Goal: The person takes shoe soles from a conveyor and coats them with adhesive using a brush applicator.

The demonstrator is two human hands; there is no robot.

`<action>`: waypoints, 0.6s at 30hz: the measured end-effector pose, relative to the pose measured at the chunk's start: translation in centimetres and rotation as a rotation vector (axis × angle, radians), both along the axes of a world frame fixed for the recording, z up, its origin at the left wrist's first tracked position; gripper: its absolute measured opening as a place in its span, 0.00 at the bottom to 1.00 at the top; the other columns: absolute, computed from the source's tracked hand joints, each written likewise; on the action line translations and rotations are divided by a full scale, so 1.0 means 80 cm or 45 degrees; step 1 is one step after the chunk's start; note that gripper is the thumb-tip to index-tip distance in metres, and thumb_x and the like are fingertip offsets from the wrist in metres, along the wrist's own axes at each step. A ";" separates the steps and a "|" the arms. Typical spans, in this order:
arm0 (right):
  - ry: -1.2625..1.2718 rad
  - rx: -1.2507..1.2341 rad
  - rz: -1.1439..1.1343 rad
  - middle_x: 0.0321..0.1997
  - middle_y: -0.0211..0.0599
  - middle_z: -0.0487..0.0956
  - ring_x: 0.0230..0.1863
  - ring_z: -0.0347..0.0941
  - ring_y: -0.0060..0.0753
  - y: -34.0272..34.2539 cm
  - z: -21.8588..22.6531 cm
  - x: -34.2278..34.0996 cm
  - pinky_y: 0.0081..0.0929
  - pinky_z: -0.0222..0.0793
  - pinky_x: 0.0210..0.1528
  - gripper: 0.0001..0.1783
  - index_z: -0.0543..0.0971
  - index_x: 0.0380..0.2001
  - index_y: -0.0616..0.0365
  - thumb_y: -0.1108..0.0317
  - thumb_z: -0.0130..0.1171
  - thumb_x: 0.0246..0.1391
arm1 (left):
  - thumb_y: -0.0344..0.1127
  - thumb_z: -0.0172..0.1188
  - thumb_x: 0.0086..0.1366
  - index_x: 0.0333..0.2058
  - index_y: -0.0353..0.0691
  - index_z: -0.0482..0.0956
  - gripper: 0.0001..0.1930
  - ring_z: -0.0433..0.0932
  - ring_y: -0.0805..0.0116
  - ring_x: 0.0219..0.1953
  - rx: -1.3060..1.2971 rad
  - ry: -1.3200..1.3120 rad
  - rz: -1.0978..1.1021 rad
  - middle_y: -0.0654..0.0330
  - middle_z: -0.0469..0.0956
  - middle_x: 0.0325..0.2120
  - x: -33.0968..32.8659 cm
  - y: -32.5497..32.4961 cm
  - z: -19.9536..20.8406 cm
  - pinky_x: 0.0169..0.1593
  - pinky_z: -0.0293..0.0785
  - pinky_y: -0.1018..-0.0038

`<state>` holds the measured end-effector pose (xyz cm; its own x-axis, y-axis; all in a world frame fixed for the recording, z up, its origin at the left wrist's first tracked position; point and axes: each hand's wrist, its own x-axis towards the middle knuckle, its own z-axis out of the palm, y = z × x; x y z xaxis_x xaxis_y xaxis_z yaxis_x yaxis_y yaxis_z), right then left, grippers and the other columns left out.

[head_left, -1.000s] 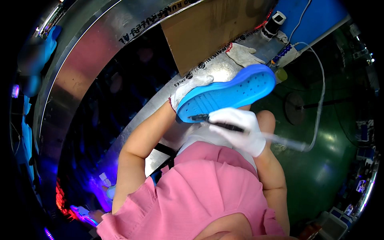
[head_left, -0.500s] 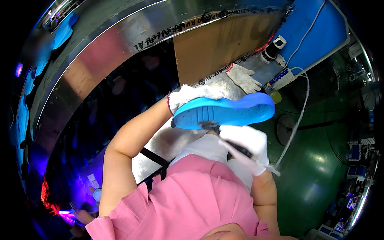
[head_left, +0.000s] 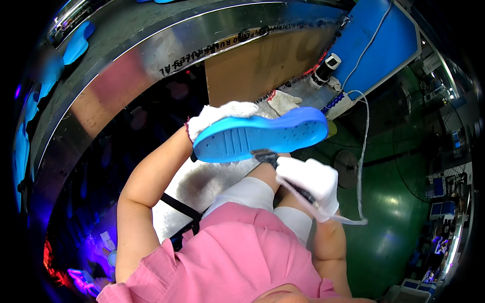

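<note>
A blue shoe sole (head_left: 237, 139) is tilted up above my lap, its ribbed and dotted hollow face toward me. My left hand (head_left: 222, 115), in a white knit glove, is closed round the sole's far left edge; most of its fingers are hidden behind the sole. In a white glove too, my right hand (head_left: 314, 181) is closed on the black handle of a brush (head_left: 270, 157). The bristles meet the sole's near edge around its middle. A pale tube (head_left: 348, 220) loops from beneath this hand.
A curved metal-edged bench (head_left: 146, 65) runs along the left and far side, with blue soles (head_left: 78, 43) on it. Beyond my sole lie a loose white glove (head_left: 284, 102) and a black-and-white container (head_left: 326, 69). At right a pale hose (head_left: 365, 146) hangs over the green floor.
The whole view has shifted, so the scene sits further left in the picture. The brush now shows clearly against the sole's near edge, and my right hand is less blurred. Both grips stay the same.
</note>
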<state>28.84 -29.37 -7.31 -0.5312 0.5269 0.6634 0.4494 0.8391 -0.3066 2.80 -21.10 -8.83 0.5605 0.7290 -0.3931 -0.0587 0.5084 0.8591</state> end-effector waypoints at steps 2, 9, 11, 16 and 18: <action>-0.029 0.048 -0.002 0.39 0.37 0.86 0.21 0.74 0.31 0.001 -0.009 0.008 0.22 0.69 0.23 0.15 0.85 0.34 0.51 0.72 0.70 0.38 | 0.65 0.54 0.63 0.58 0.38 0.73 0.37 0.84 0.47 0.30 -0.107 -0.012 -0.118 0.39 0.79 0.43 -0.009 0.007 -0.002 0.31 0.83 0.57; -0.001 0.144 -0.079 0.40 0.39 0.85 0.25 0.76 0.38 0.011 -0.005 0.016 0.26 0.72 0.26 0.18 0.85 0.36 0.54 0.76 0.69 0.36 | 0.69 0.49 0.63 0.64 0.35 0.66 0.45 0.84 0.47 0.31 -0.179 -0.391 -0.169 0.34 0.78 0.45 -0.017 -0.001 -0.022 0.31 0.84 0.59; 0.102 -0.204 0.115 0.34 0.38 0.84 0.27 0.76 0.35 0.010 -0.006 0.001 0.27 0.73 0.30 0.14 0.84 0.34 0.55 0.76 0.72 0.39 | 0.70 0.46 0.65 0.64 0.38 0.67 0.43 0.83 0.46 0.38 -0.324 -0.674 -0.003 0.38 0.78 0.47 -0.009 -0.001 -0.042 0.35 0.83 0.57; 0.449 0.065 -0.222 0.35 0.40 0.83 0.30 0.76 0.35 0.018 -0.032 -0.047 0.29 0.71 0.33 0.14 0.82 0.34 0.58 0.81 0.69 0.41 | 0.68 0.45 0.67 0.65 0.46 0.65 0.38 0.81 0.43 0.42 -0.285 -1.361 0.077 0.42 0.75 0.52 0.051 -0.044 -0.074 0.36 0.79 0.39; 0.229 0.343 -0.188 0.34 0.37 0.82 0.31 0.76 0.40 0.004 -0.033 -0.054 0.30 0.71 0.33 0.17 0.82 0.37 0.57 0.80 0.72 0.40 | 0.66 0.44 0.69 0.63 0.38 0.66 0.39 0.79 0.45 0.48 -0.373 -1.303 0.422 0.44 0.76 0.52 0.056 -0.044 -0.076 0.54 0.77 0.50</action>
<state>24.49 -29.03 -9.99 -0.3244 0.3829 0.8650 0.5309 0.8305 -0.1685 7.28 -24.60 -14.94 0.5135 0.8573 -0.0381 -0.8407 0.5115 0.1776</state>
